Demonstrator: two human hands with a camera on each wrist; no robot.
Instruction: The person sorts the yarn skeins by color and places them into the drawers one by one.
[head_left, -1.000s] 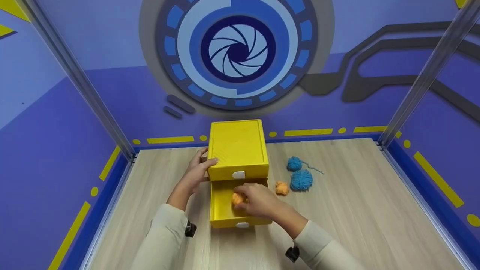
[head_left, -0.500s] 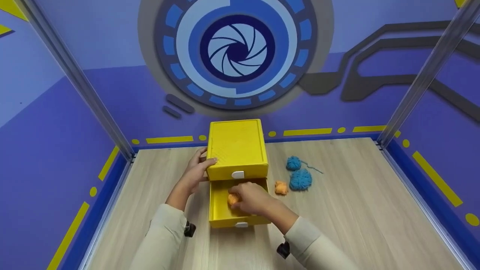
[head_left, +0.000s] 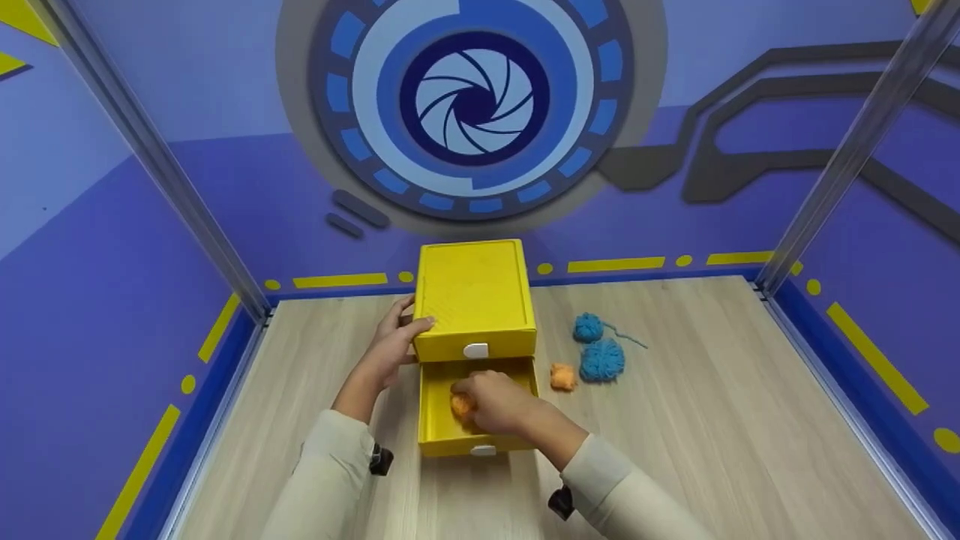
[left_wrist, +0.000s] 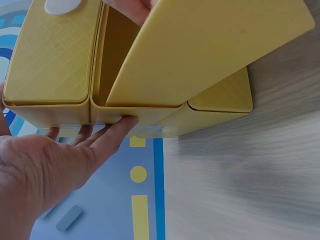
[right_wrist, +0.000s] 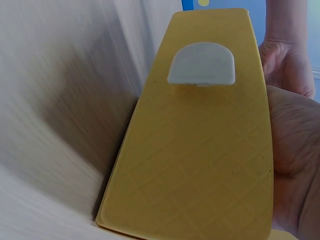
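Note:
A yellow drawer cabinet stands on the table; its middle drawer is pulled out, while the drawers above and below are closed in the left wrist view. My left hand rests on the cabinet's left side, thumb over the top edge. In the left wrist view its straight fingers press the side wall. Inside the pulled-out drawer, my right hand pinches an orange yarn ball, partly hidden by the fingers. The drawer front hides most of that hand in the right wrist view.
Right of the cabinet lie a small orange yarn ball, a large blue yarn ball and a smaller blue one with a loose tail. A patterned wall rises behind the wooden table.
My right hand has moved left inside the drawer and slightly lower, carrying the orange yarn ball with it. The left hand has stayed on the cabinet.

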